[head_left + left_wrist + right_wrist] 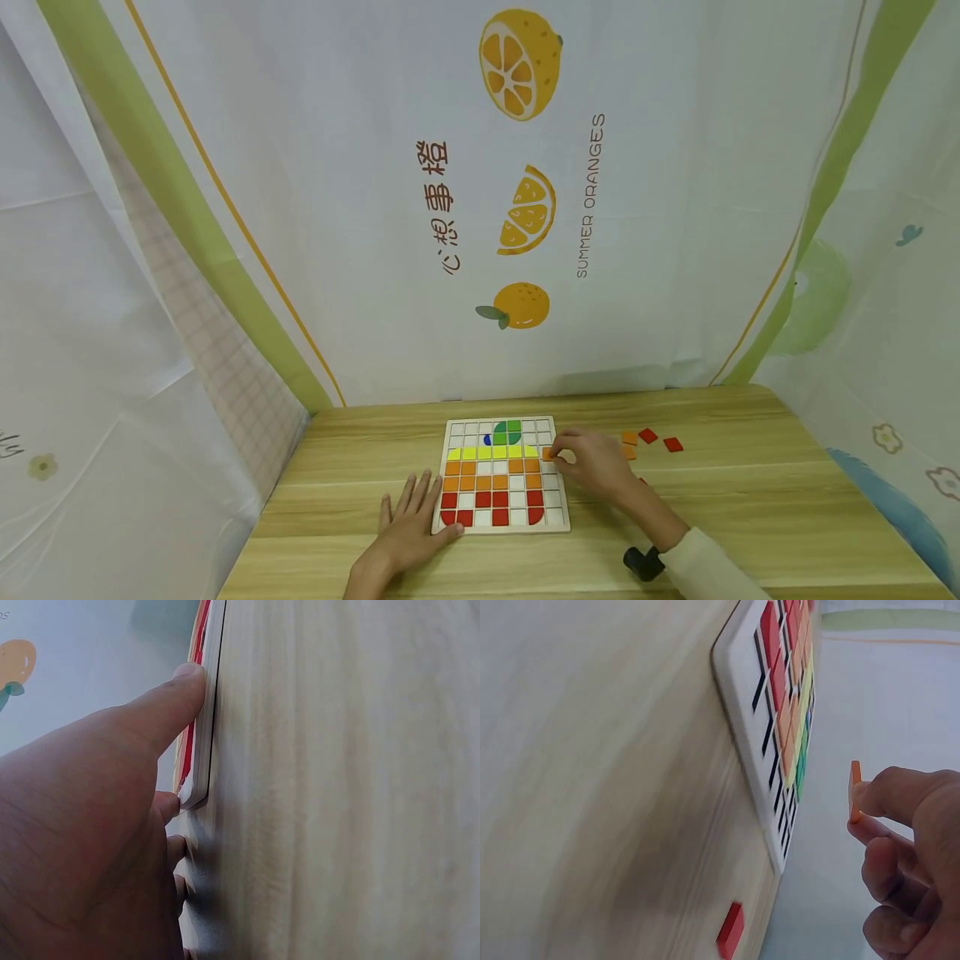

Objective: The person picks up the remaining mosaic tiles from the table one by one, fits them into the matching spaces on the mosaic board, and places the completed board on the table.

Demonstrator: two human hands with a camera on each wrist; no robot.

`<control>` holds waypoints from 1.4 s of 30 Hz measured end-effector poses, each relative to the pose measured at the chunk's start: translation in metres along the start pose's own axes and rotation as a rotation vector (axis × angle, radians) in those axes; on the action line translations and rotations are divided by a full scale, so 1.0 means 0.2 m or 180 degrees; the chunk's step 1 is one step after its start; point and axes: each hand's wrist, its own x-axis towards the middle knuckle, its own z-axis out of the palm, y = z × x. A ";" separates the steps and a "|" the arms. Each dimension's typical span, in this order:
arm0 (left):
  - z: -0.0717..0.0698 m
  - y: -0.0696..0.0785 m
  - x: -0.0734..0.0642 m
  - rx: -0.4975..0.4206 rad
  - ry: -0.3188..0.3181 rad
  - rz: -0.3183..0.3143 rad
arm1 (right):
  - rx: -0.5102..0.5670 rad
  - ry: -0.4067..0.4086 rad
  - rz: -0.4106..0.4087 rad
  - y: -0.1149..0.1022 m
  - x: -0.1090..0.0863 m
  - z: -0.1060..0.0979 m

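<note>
A white grid board [556, 518] lies on the table with red, orange, yellow, green and blue tiles set in its cells. My right hand [596, 463] pinches an orange square tile [855, 792] between thumb and fingertip, held up over the board's right edge. Spread flat at the board's lower left corner is my left hand [407, 528]; its thumb rests on the rim, as the left wrist view shows, and its fingers are straight along the side. The yellow row [492, 452] crosses the board's middle, with orange and red tiles below it.
Right of the board lie loose orange tiles [629, 437] and red tiles [672, 445], partly behind the right hand. A black object [643, 564] is by the right wrist. The wooden table [330, 467] ends at a white curtain [390, 333] printed with oranges.
</note>
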 end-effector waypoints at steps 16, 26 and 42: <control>0.05 -0.05 0.02 -0.0072 0.0101 0.0136 | 0.0271 -0.0111 -0.0272 -0.15 0.09 0.05; 0.00 0.01 0.00 0.0040 0.0017 -0.0030 | 0.0285 -0.0273 -0.0269 -0.25 0.14 0.09; 0.03 -0.02 0.00 -0.0173 0.0151 0.0147 | 0.0206 -0.0539 -0.0307 -0.31 0.22 0.19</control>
